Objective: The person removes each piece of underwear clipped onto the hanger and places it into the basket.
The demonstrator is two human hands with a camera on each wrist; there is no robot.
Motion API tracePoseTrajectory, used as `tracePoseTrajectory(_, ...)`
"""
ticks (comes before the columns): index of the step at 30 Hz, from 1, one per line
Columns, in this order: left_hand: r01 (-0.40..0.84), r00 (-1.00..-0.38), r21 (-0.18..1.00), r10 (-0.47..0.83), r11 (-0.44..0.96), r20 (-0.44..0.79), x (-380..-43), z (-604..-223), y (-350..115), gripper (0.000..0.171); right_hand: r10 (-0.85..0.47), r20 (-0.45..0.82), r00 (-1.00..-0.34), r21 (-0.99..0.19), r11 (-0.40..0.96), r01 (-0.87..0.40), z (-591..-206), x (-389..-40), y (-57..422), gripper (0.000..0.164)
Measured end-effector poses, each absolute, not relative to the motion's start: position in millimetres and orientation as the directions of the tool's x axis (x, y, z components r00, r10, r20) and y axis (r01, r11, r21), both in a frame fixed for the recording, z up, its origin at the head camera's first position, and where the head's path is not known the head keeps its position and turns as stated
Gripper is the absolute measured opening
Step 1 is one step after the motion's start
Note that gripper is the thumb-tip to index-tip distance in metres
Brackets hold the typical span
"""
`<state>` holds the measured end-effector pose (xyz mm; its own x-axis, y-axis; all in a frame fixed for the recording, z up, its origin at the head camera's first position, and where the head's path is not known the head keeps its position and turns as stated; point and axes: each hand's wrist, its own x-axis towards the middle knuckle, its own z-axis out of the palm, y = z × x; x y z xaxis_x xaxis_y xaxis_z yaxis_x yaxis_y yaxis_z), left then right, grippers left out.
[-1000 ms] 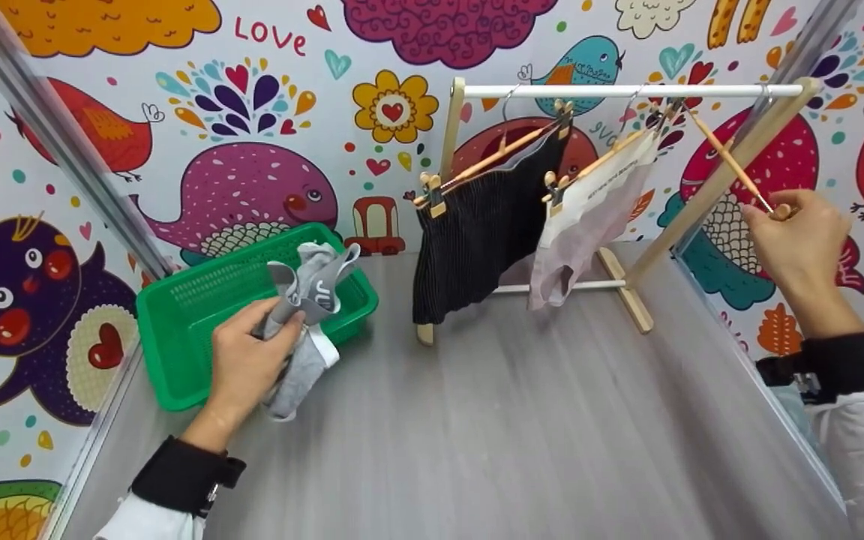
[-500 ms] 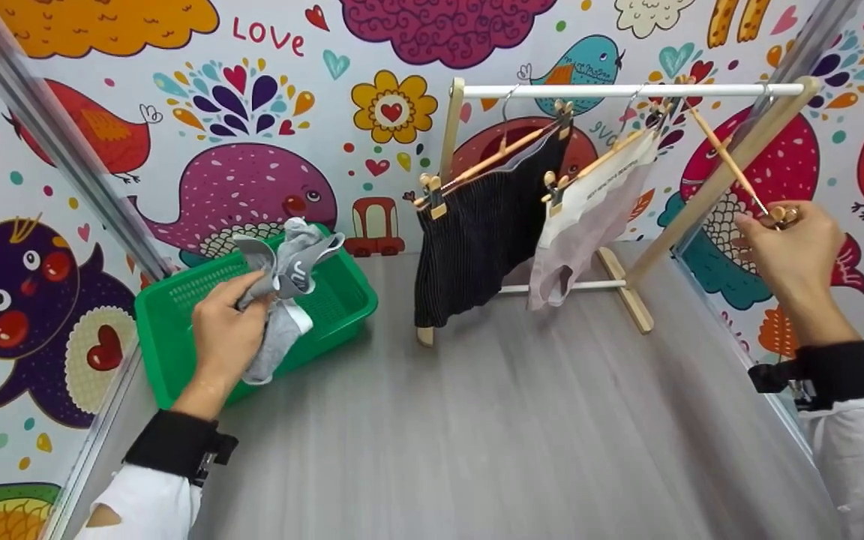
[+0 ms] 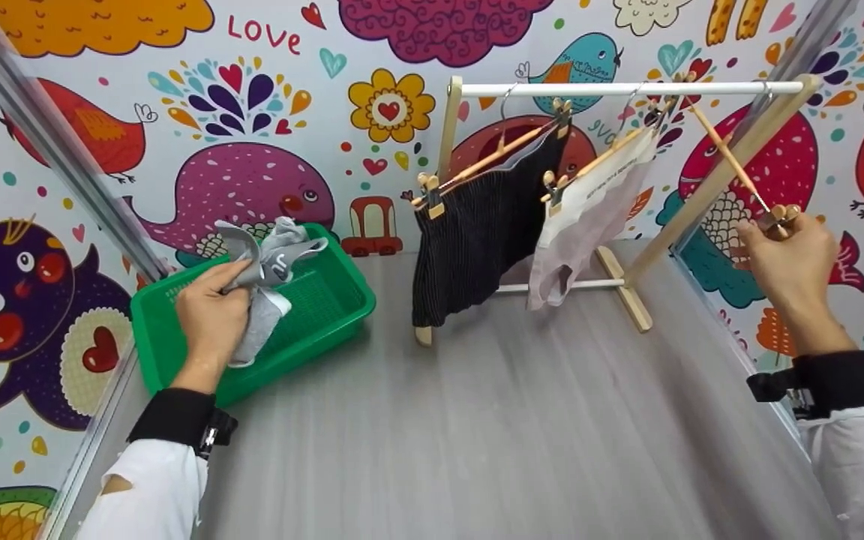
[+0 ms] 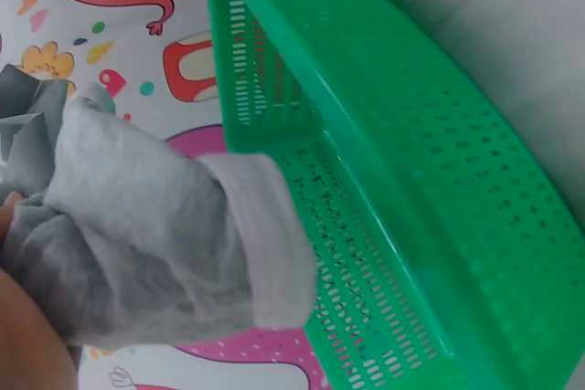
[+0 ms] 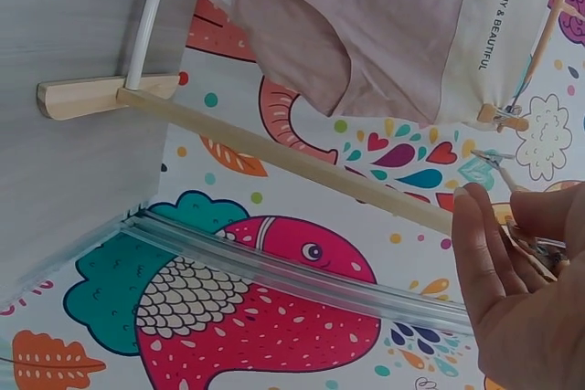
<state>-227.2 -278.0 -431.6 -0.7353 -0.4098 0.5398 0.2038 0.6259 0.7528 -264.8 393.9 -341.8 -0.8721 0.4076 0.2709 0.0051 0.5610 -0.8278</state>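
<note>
In the head view my left hand (image 3: 211, 319) grips a crumpled grey garment (image 3: 258, 330) with pale trim and white lettering. It is over the green plastic basket (image 3: 327, 330); the left wrist view shows the garment's pale band (image 4: 270, 239) beside the basket wall (image 4: 393, 171). At the right, my right hand (image 3: 796, 277) pinches the near clip (image 3: 777, 217) of a wooden clip hanger (image 3: 728, 154). That hanger hooks on the rack's white rod (image 3: 702, 90) and bears no garment. Fingers partly hide the clip in the right wrist view.
Black pinstriped shorts (image 3: 477, 240) and pink-and-white underpants (image 3: 593, 210) hang from two other clip hangers on the small wooden rack (image 3: 447, 127). Patterned walls with metal corner strips (image 3: 76, 150) enclose the grey tabletop (image 3: 462, 435).
My left hand has carried the grey garment left and farther back, over the basket. My right hand has lowered slightly, still at the hanger's clip.
</note>
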Motion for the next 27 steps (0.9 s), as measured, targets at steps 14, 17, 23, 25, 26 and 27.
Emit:
tracePoseTrajectory(14,0.055,-0.805,0.755,-0.418,0.654,0.421,-232.7,-441.2,-289.8,0.04,0.35,0.248,-0.903,-0.809,0.587,0.005,-353.9,-258.8,401.5,0.047)
tracePoseTrajectory(17,0.027,-0.829,0.743,-0.401,0.668,0.39,-233.6,-440.2,-292.1,0.04,0.349,0.249,-0.903,-0.803,0.595,0.008,-356.5,-257.0,401.4,0.05)
tracePoseTrajectory(23,0.003,-0.865,0.697,-0.348,0.717,0.362,-235.9,-439.2,-299.7,0.036,0.335,0.243,-0.91,-0.777,0.629,0.024,-366.1,-252.1,399.6,0.05)
tracePoseTrajectory(25,0.003,-0.868,0.68,-0.336,0.733,0.367,-236.0,-439.4,-303.2,0.033,0.319,0.25,-0.914,-0.762,0.647,0.017,-370.7,-250.1,399.2,0.049)
tracePoseTrajectory(26,0.002,-0.869,0.672,-0.332,0.741,0.368,-235.6,-440.1,-305.0,0.033,0.308,0.257,-0.916,-0.755,0.656,0.009,-373.3,-249.0,399.0,0.048)
tracePoseTrajectory(27,-0.001,-0.869,0.667,-0.331,0.745,0.368,-235.3,-440.8,-306.6,0.033,0.294,0.269,-0.917,-0.744,0.669,-0.004,-376.1,-247.9,398.8,0.046)
